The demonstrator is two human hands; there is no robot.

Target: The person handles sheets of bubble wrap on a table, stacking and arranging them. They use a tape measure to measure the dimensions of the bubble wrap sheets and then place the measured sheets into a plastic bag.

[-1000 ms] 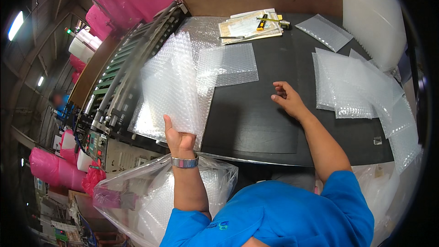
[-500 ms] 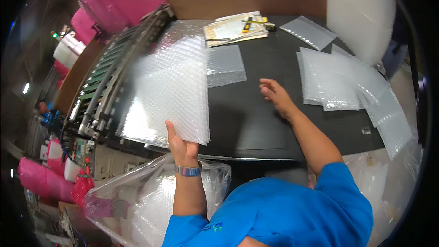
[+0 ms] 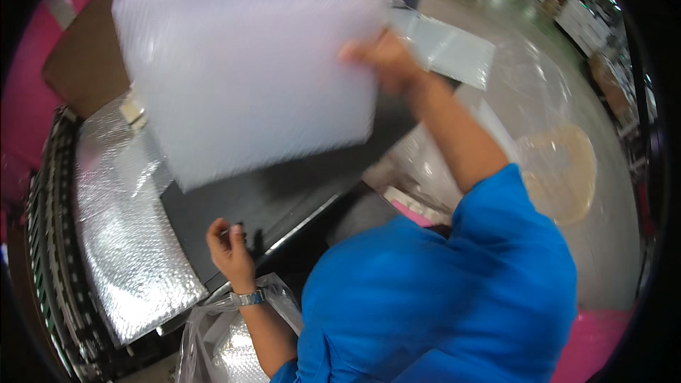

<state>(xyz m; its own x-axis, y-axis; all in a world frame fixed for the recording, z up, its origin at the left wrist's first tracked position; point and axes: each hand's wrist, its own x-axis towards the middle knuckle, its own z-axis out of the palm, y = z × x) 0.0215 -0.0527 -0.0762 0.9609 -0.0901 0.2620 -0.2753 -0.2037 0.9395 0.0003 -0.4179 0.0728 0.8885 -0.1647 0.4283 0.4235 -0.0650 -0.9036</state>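
Raised over the dark table, a large translucent bubble-wrap sheet [image 3: 248, 71] is blurred by motion and covers much of the tabletop. My right hand [image 3: 386, 64] grips it at its right edge, thumb on the face toward me. My left hand [image 3: 230, 255] hovers at the table's front edge, fingers loosely bent and apart, with nothing in them. To its left, a long bubble-wrap piece [image 3: 135, 241] lies flat beside the rollers. Below that hand, a clear plastic bag [image 3: 206, 333] holds more bubble wrap.
The dark table [image 3: 284, 198] shows beneath the raised sheet. Along the left runs a roller machine [image 3: 53, 262]. More bubble-wrap pieces [image 3: 454, 50] hang over the table's far right end. Clear plastic film [image 3: 525, 92] lies on the floor at right. A brown board [image 3: 85, 57] stands far left.
My view has swung to the right. A bubble-wrap sheet is now up in my right hand, which was empty. My left hand has come off the bubble wrap by the rollers.
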